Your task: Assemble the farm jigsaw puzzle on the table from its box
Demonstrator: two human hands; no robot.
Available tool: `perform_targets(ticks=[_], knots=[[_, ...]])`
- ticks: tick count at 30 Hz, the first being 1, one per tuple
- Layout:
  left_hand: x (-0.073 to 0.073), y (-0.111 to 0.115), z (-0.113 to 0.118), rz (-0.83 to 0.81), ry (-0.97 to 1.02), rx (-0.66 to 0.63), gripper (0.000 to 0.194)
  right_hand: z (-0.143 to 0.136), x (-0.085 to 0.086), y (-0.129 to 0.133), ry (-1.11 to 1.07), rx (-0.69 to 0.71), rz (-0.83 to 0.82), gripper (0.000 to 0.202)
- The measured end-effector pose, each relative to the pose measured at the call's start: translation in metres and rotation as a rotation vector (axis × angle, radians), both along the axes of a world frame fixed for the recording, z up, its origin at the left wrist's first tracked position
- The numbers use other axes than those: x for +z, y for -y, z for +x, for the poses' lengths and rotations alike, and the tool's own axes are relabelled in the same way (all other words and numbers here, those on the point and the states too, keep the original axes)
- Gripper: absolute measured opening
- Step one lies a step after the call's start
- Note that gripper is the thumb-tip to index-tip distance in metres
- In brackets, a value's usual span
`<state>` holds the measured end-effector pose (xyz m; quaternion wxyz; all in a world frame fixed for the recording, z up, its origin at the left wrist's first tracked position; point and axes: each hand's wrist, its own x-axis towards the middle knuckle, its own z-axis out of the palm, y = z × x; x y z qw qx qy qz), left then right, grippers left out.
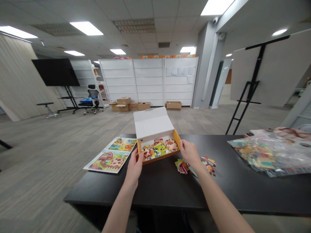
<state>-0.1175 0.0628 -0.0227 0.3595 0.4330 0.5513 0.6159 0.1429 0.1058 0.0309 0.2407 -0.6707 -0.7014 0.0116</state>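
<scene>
While gripped at opposite ends by the left hand (134, 165) and the right hand (190, 152), found open: one shallow yellow cardboard box (177, 138) with white interior. Located between the hands, over the smooth black counter (155, 189); cannot tell whether touching it underneath. Confirmed grasping: both hands, each closed on one end of the box. Seen inside, between the hands: a jumbled heap of multicoloured printed puzzle pieces (160, 149), none visibly in order. Seen beyond the hands: a broad white cardboard lid (153, 122), swung back. Recorded beneath and beside the right hand, outside the box: a small scatter of loose multicoloured pieces (182, 167), partly hidden. Noted left of the left hand: a flat rectangular sheet (112, 158) printed with two animal scenes. Noted well right of the right hand: a clear plastic bag (263, 153) of colourful pieces. Judged done: lid opened, larger heap boxed. Judged outstanding: scattered pieces unboxed, lid not closed.
</scene>
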Motion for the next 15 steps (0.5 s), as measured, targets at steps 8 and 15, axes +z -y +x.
perform_targets(ticks=[8, 15], knots=[[-0.011, -0.002, -0.006, 0.071, -0.299, 0.018, 0.041, 0.001, -0.002, 0.0, 0.03, -0.035, -0.054, 0.038], [0.031, 0.025, -0.012, 0.243, -0.651, 0.271, 0.035, -0.003, 0.001, 0.002, 0.052, -0.048, -0.13, 0.039]])
